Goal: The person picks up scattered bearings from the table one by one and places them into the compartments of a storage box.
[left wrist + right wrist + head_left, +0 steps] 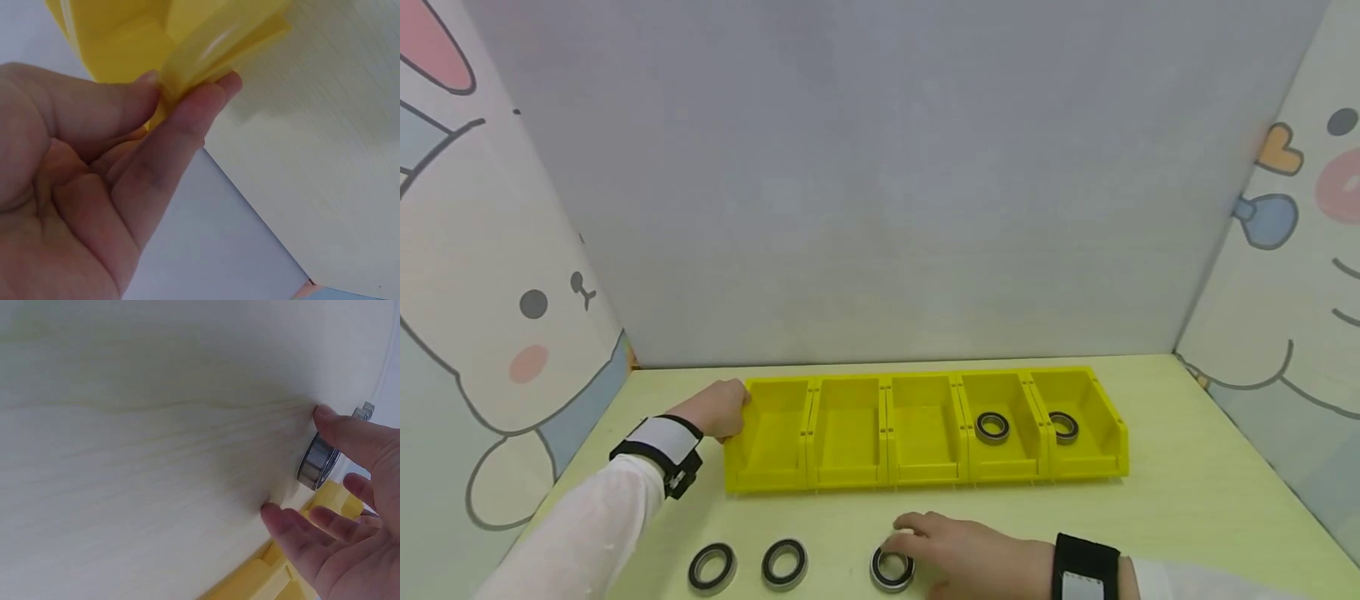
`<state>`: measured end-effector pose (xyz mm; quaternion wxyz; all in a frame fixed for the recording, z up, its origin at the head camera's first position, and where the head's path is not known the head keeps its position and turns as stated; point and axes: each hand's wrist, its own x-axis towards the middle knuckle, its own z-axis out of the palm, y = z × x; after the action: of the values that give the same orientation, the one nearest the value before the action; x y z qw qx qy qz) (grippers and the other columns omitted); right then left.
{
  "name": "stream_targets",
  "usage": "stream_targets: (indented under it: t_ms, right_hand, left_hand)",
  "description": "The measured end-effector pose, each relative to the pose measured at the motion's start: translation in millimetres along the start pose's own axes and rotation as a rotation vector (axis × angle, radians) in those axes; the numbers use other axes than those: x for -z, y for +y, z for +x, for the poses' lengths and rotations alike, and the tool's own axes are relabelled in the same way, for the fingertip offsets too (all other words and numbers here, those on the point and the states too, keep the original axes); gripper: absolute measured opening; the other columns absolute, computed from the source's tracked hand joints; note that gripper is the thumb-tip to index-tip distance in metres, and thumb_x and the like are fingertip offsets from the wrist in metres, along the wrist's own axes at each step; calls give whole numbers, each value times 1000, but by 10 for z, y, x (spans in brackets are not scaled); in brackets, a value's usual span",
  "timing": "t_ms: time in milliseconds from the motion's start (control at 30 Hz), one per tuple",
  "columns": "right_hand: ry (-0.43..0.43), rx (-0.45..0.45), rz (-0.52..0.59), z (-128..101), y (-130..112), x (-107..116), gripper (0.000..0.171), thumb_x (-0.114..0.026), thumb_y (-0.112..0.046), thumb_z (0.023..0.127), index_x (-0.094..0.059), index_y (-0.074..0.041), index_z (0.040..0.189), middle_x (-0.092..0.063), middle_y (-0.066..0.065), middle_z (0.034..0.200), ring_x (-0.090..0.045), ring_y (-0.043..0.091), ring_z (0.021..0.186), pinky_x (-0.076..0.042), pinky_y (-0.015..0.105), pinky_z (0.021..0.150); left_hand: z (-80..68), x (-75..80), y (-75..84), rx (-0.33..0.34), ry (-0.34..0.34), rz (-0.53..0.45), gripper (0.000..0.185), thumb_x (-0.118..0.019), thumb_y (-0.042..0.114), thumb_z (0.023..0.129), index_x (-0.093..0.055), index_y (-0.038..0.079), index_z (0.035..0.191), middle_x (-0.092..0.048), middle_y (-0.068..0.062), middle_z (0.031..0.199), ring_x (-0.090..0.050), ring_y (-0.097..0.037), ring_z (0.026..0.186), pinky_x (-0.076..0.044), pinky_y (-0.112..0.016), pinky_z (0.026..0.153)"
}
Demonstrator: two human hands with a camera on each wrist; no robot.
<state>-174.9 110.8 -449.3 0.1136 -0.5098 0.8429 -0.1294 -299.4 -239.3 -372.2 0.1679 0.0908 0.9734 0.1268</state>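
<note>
A row of five joined yellow bins (850, 433) stands across the table. Its two right-hand compartments hold one black-and-steel bearing each (992, 427) (1063, 426). My left hand (730, 408) grips the left end of the row; in the left wrist view its thumb and fingers (187, 119) pinch the yellow rim (206, 50). My right hand (910, 542) lies over a bearing (891, 570) in front of the bins. In the right wrist view its thumb touches the bearing's steel edge (319, 464), with the fingers stretched out beside it on the table.
Two more bearings (712, 568) (784, 564) lie on the pale green table (1187, 500) near the front edge, left of my right hand. Cartoon-printed panels wall in the table on both sides, with a grey wall behind.
</note>
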Motion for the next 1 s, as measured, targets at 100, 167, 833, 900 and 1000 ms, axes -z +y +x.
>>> stream_targets:
  t_ms: [100,167,833,900,1000]
  right_hand:
    - [17,31,-25,117,-33,-12,79,-67,-40,83,-24,-30,148,-23,8,154,-39,22,132,-50,31,89]
    - [41,46,-50,186,-47,-29,85,-63,-49,82,-14,-33,150,-13,9,157,-30,26,138,-48,40,94]
    - [-103,139,-143,323,-54,-112,57,-43,-43,96,-26,-26,148,-33,7,150,-39,23,134,-44,34,100]
    - [-82,148,-189,324,-66,-113,49,-46,-37,97,-38,-23,143,-42,6,145,-44,21,130,-47,30,95]
    - [-33,159,-228,325,-95,-109,36,-52,-28,96,-53,-20,132,-52,3,135,-51,16,121,-49,23,86]
  left_hand:
    - [2,0,-5,-1,0,-3,23,-56,-10,76,-57,-6,99,-53,-12,78,-53,-18,61,-47,-22,50]
    - [5,3,-5,-3,2,-3,22,-56,-10,76,-57,-6,98,-53,-11,77,-53,-18,61,-46,-22,50]
    - [-4,-8,-18,-18,4,-6,23,-56,-11,75,-58,-5,97,-54,-11,81,-54,-18,63,-50,-24,52]
    - [-7,-9,-23,-25,8,-5,21,-56,-11,75,-57,-5,95,-53,-11,80,-54,-18,62,-50,-24,52]
    - [-10,-8,-27,-27,8,-8,21,-56,-12,75,-57,-4,94,-52,-10,80,-54,-18,63,-51,-24,52]
